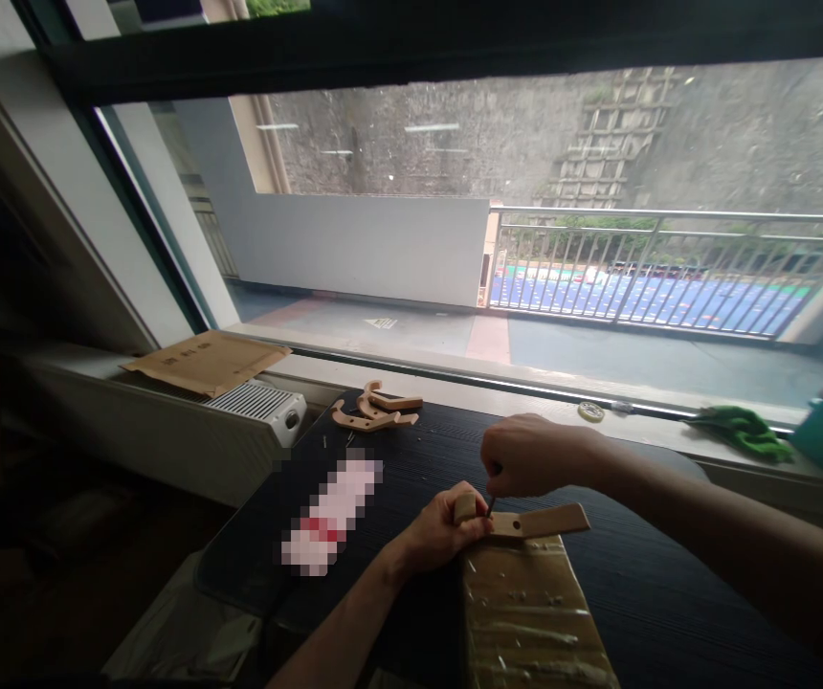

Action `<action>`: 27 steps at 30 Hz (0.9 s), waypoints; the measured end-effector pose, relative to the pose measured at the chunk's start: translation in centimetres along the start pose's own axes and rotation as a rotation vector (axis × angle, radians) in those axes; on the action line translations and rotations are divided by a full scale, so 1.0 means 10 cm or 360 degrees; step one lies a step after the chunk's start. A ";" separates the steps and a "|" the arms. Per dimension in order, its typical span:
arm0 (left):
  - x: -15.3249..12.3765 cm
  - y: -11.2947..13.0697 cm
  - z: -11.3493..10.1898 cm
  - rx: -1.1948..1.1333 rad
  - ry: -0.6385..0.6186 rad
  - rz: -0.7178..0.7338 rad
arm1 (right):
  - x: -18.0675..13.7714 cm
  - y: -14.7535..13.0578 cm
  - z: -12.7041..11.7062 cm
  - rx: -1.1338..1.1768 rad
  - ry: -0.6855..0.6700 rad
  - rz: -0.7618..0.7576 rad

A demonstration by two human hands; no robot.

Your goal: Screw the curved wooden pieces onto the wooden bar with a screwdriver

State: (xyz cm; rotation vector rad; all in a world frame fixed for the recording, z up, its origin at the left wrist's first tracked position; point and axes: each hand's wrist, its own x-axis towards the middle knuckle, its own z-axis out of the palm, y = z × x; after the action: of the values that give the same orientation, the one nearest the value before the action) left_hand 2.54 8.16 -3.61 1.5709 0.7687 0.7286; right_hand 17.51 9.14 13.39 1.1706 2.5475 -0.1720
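My left hand (444, 528) is closed around the curved end of a wooden hook (555, 521), whose flat arm with a round hole points right. The hook rests on the end of a box (526, 612) wrapped in shiny brown tape. Above it, my right hand (522, 455) makes a fist around a tool, mostly hidden. Its thin metal shaft (492, 506) comes down to the hook beside my left fingertips, so it looks like a screwdriver. Whether a screw sits under the tip cannot be made out.
Several more wooden hooks (372, 411) lie at the back of the black table (641, 574), with small screws nearby. A blurred-out pink item (332, 517) is left of my hands. A tape roll (590, 411) and green cloth (742, 433) lie along the window sill.
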 end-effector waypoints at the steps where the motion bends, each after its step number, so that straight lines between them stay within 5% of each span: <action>1: 0.00 0.00 0.00 0.0008 0.0000 -0.0002 | -0.01 0.00 0.00 0.0007 0.0011 -0.0003; 9: 0.00 0.00 0.00 0.0003 -0.0027 -0.0019 | -0.08 -0.04 -0.01 0.0012 0.0086 -0.0143; 27: -0.02 0.07 0.01 -0.0037 -0.0042 -0.0001 | -0.07 -0.09 -0.01 -0.0041 0.0082 -0.0048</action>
State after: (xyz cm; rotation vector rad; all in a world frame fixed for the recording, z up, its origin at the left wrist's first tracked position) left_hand 2.60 7.89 -2.96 1.5562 0.7389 0.7129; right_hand 17.18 8.08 13.70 1.1414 2.6053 -0.1172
